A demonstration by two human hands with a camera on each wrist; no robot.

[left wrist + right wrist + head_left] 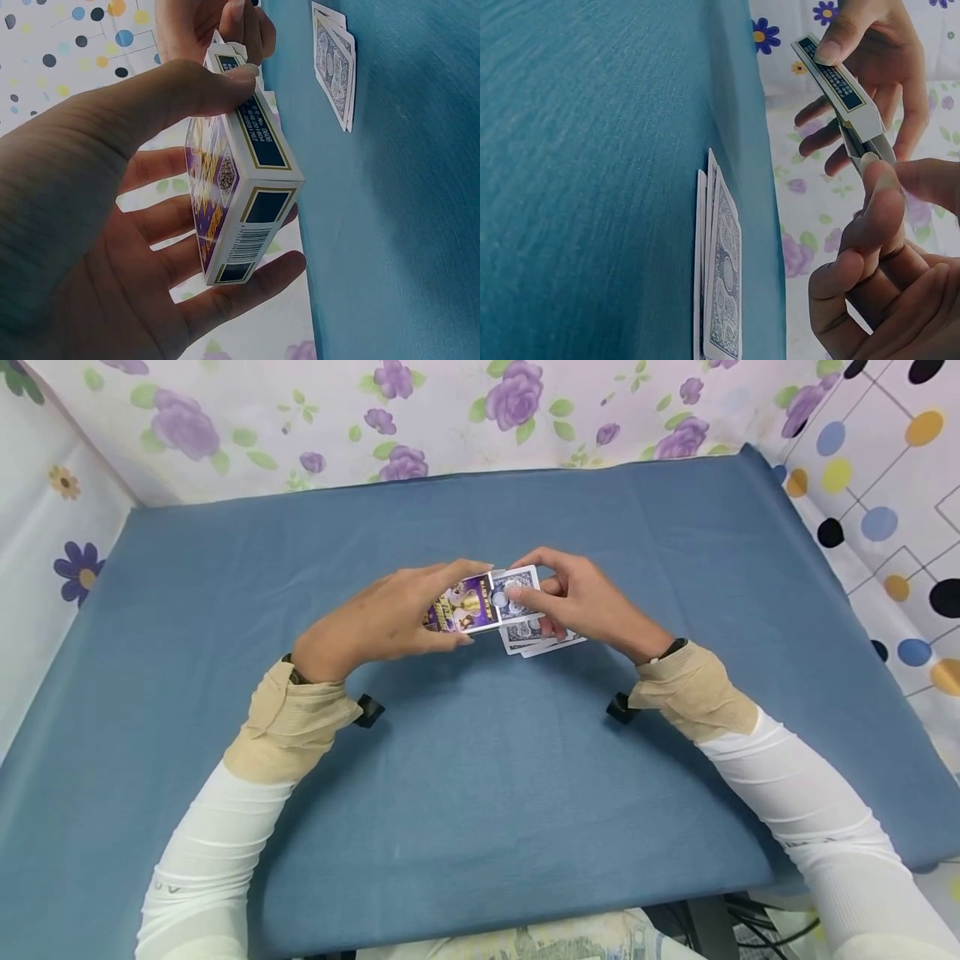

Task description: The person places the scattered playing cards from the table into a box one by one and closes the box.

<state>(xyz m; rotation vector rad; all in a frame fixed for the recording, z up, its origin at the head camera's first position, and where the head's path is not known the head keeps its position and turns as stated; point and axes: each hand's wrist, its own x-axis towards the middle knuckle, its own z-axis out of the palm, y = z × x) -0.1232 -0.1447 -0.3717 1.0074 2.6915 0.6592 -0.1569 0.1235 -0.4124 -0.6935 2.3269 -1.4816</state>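
A close-fitting white left sleeve (pixel 213 852) and a matching right sleeve (pixel 795 810) are worn, both ringed by creases and marked with small, faint print. Their ends are bound with tan wraps (pixel 288 731), edged by narrow black bands (pixel 298 675); small black blocks (pixel 368 711) are set at the wraps' inner sides.

Purple card box (pixel 468 603) — raised, open; loose cards (pixel 726 277) — overlapping, face-down.

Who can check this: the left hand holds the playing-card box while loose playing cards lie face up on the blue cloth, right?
Face up is wrong: the left wrist view shows the loose playing cards face down on the blue cloth. The left hand holds the playing-card box.
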